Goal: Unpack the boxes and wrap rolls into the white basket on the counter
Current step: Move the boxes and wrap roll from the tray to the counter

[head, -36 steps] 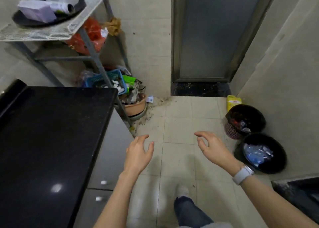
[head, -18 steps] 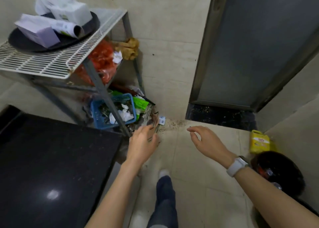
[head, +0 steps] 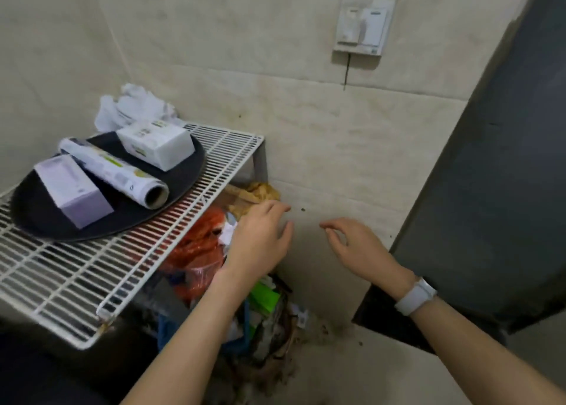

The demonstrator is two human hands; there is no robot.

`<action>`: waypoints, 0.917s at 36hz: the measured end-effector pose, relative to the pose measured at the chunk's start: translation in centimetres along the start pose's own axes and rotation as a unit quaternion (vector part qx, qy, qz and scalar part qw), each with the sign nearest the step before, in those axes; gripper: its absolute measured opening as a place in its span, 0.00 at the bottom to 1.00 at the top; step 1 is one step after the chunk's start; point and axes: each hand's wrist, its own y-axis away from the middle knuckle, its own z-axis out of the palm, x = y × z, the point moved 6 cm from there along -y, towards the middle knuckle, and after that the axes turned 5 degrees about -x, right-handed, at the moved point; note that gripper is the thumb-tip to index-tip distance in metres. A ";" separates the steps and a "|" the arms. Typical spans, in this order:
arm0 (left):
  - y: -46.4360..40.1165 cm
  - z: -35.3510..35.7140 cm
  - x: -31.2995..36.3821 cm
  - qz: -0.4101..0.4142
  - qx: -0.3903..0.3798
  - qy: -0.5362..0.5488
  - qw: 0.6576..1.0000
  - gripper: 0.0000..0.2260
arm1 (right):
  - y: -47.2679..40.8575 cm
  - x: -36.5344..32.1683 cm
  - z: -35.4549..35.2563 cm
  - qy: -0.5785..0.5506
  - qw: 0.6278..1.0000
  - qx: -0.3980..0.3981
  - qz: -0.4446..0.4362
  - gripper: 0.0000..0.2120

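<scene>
On a white wire rack [head: 92, 270] at the left sits a round black tray [head: 171, 190]. It carries a purple box [head: 72, 190], a white wrap roll [head: 113, 172] lying on its side, and a white box [head: 156, 144] with green print. A crumpled white bag [head: 131, 107] lies behind them. My left hand [head: 260, 236] hovers just right of the rack's front corner, fingers apart and holding nothing. My right hand [head: 358, 248], with a white wristband, is raised beside it, also holding nothing. No white basket shows.
Under the rack lie an orange plastic bag [head: 199, 242], a yellowish cloth [head: 257, 193], a blue crate [head: 242, 340] and green packaging [head: 263, 297]. A wall switch box [head: 361, 24] hangs above. A dark door [head: 502, 190] stands at the right. The black counter edge [head: 36, 374] is at the bottom left.
My view has swung up and left from the floor toward the rack, which is now much closer. Both hands have risen to the rack's level, still holding nothing.
</scene>
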 end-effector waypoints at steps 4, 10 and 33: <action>-4.6 -4.6 -1.9 -0.023 0.064 -0.046 0.997 0.15 | -7.8 -2.6 -1.4 -0.019 0.996 0.029 -0.085 0.11; -8.5 -9.8 -6.6 -0.123 0.144 -0.091 0.978 0.14 | -18.1 -6.9 -1.7 -0.066 0.978 -0.008 -0.199 0.12; -3.6 -9.4 -24.1 -0.622 0.113 -0.008 0.775 0.36 | -32.8 -21.7 12.1 0.102 0.938 -0.082 -0.320 0.34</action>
